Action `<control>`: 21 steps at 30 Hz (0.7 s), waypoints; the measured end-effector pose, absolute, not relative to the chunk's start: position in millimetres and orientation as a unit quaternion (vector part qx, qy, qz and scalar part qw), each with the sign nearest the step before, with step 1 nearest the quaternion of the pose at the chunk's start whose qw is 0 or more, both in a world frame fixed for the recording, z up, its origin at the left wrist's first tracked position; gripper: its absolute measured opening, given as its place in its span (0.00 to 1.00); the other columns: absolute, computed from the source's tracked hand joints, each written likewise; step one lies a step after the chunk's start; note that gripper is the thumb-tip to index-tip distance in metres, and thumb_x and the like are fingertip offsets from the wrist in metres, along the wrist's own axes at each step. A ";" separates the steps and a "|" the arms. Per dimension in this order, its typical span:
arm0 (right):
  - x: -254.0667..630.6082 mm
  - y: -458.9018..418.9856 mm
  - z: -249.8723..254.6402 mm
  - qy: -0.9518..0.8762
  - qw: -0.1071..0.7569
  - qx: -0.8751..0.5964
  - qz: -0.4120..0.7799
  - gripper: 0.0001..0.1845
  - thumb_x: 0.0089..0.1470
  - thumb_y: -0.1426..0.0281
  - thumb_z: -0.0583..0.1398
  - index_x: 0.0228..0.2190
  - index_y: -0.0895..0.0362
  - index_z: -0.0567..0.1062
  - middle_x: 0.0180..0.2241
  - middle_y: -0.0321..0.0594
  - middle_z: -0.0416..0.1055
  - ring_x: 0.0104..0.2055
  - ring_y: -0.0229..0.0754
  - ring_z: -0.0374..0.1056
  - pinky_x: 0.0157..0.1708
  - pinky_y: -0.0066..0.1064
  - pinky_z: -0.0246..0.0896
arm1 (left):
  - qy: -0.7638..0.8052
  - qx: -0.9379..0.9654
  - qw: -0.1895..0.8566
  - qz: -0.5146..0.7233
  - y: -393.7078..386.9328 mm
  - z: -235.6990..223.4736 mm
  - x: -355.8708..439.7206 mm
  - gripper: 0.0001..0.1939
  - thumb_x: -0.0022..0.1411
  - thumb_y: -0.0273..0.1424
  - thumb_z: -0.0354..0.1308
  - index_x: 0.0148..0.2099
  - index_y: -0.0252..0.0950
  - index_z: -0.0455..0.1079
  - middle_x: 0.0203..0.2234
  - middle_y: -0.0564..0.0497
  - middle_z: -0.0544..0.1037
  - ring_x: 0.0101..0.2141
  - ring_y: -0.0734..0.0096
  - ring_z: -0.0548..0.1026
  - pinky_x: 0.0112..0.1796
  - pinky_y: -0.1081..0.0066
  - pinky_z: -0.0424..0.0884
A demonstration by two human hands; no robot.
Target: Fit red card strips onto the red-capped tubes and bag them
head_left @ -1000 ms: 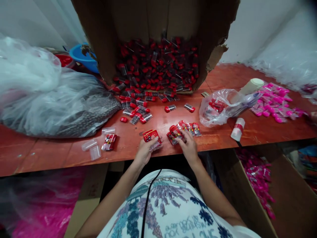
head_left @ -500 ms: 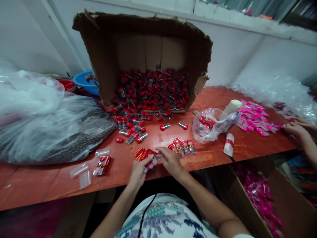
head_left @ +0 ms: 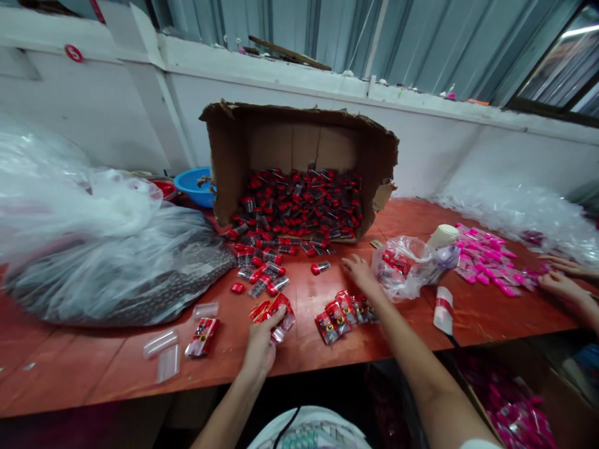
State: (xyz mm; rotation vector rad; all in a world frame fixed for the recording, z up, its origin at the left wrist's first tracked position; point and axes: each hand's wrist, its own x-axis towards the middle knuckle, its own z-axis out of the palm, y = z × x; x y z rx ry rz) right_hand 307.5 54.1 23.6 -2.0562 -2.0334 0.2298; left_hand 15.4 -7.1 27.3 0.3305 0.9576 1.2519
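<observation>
At 7 o'clock on the desk [head_left: 304,349], left hand [head_left: 261,340] clamped on a fan of red printed packets [head_left: 283,307]. Right hand [head_left: 359,272] at 4 o'clock, near a red-capped clear tube [head_left: 321,268], can't tell if apart or closed on something; more red packets [head_left: 337,317] at 5 o'clock, torn cardboard box [head_left: 306,138] of tubes at 12.
</observation>
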 end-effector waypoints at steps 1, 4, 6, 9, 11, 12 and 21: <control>316.8 58.5 22.5 -0.699 0.105 -0.702 0.083 0.24 0.58 0.76 0.49 0.55 0.57 0.66 0.54 0.54 0.63 0.51 0.50 0.64 0.51 0.40 0.56 | 0.427 0.137 0.697 0.559 -6.9 27.9 13.9 0.10 0.43 0.19 0.67 0.31 0.31 0.74 0.24 0.51 0.78 0.24 0.73 0.76 0.26 0.73 0.75; 330.5 65.2 17.3 -0.720 0.063 -0.684 0.100 0.23 0.58 0.76 0.49 0.54 0.54 0.67 0.52 0.49 0.66 0.50 0.45 0.65 0.50 0.33 0.56 | 0.421 0.109 0.715 0.547 -7.0 28.2 11.1 0.07 0.47 0.18 0.64 0.31 0.30 0.73 0.24 0.51 0.77 0.22 0.73 0.75 0.24 0.73 0.75; 333.4 67.5 14.2 -0.734 0.034 -0.669 0.112 0.25 0.57 0.78 0.50 0.54 0.55 0.67 0.52 0.49 0.67 0.50 0.44 0.66 0.50 0.31 0.57 | 0.417 0.093 0.726 0.539 -7.3 27.7 10.7 0.06 0.48 0.17 0.63 0.31 0.30 0.73 0.24 0.50 0.77 0.23 0.72 0.75 0.26 0.72 0.76; 337.0 70.7 10.7 -0.751 -0.006 -0.646 0.136 0.30 0.51 0.83 0.52 0.55 0.56 0.66 0.58 0.51 0.61 0.50 0.44 0.67 0.49 0.31 0.58 | 0.419 0.071 0.742 0.518 -7.5 26.4 11.7 0.05 0.49 0.16 0.61 0.28 0.29 0.71 0.22 0.50 0.76 0.22 0.73 0.75 0.26 0.71 0.76; 339.8 72.3 8.2 -0.764 -0.025 -0.625 0.159 0.32 0.48 0.85 0.53 0.54 0.55 0.68 0.60 0.48 0.59 0.52 0.43 0.65 0.49 0.29 0.57 | 0.417 0.064 0.735 0.531 -7.4 24.8 12.3 0.05 0.50 0.16 0.61 0.28 0.29 0.71 0.21 0.51 0.75 0.21 0.74 0.74 0.26 0.72 0.75; 341.2 72.8 7.0 -0.769 -0.030 -0.616 0.168 0.31 0.47 0.85 0.54 0.53 0.55 0.69 0.59 0.46 0.61 0.53 0.42 0.64 0.49 0.28 0.57 | 0.414 0.053 0.734 0.536 -7.3 23.9 12.4 0.05 0.50 0.16 0.61 0.27 0.29 0.71 0.20 0.52 0.75 0.20 0.75 0.74 0.27 0.72 0.75; 328.9 50.9 25.5 -0.741 0.059 -0.664 0.080 0.20 0.52 0.71 0.61 0.48 0.62 0.72 0.47 0.55 0.68 0.50 0.52 0.61 0.50 0.40 0.53 | 0.390 -0.031 0.756 0.525 -9.5 24.8 12.7 0.07 0.57 0.17 0.57 0.28 0.29 0.71 0.20 0.51 0.75 0.20 0.76 0.74 0.25 0.75 0.73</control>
